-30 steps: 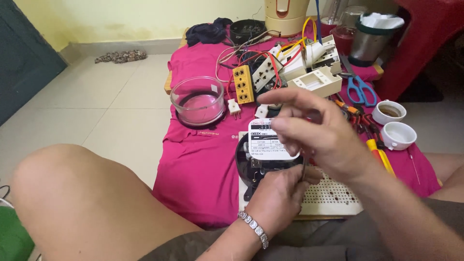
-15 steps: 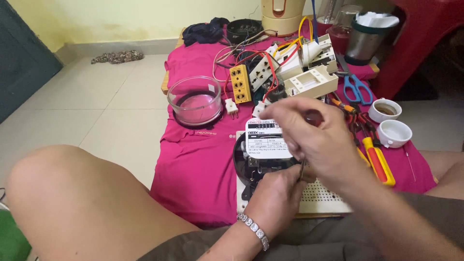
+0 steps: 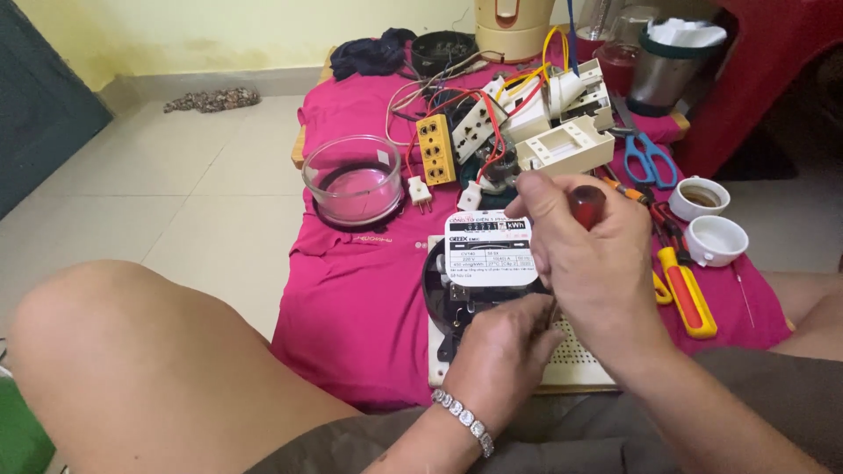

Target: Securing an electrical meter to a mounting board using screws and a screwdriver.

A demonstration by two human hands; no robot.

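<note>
A round black electric meter (image 3: 457,290) with a white label plate lies on a white perforated board (image 3: 575,355) at the near edge of a pink cloth. My left hand (image 3: 505,351), with a metal bracelet on the wrist, grips the meter's lower right side. My right hand (image 3: 593,254) is closed around a red-handled screwdriver (image 3: 586,204). Its shaft points down into the meter between my two hands, and the tip is hidden.
A glass bowl (image 3: 353,180), a yellow socket strip (image 3: 436,149), white sockets with coloured wires (image 3: 536,114), blue scissors (image 3: 650,158), a yellow-and-red screwdriver (image 3: 685,290) and two white cups (image 3: 707,219) lie on the pink cloth (image 3: 351,298). My bare knee (image 3: 132,369) is at left.
My right hand has shifted slightly on the screwdriver over the meter. The camera view has dropped a little. The left hand stays on the meter.
</note>
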